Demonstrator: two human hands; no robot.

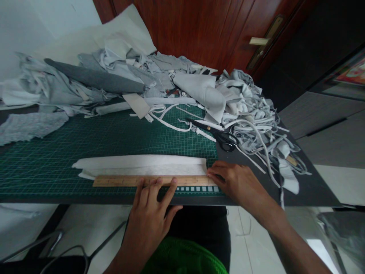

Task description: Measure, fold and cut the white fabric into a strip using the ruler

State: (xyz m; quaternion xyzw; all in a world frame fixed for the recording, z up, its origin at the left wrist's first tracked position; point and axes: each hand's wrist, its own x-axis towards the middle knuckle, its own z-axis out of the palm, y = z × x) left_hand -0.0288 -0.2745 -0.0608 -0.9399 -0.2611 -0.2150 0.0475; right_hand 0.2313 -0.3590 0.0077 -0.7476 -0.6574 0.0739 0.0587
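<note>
A long strip of white fabric, with a fold along its length, lies across the green cutting mat. Along its near edge runs a wooden ruler, overlapping the cloth slightly. My left hand rests with spread fingertips on the middle of the ruler. At the right end, my right hand pinches the near corner of the fabric, its fingers beside and partly over the ruler's end. Exactly how much cloth sits between those fingers is hidden. Black scissors lie beyond my right hand, blades pointing left.
Heaped grey and white fabric scraps line the table's back, with tangled cut strips at the right. A beige card-like piece lies at the mat's far edge. Behind stands a red-brown wooden door. The dark table's front edge is near me.
</note>
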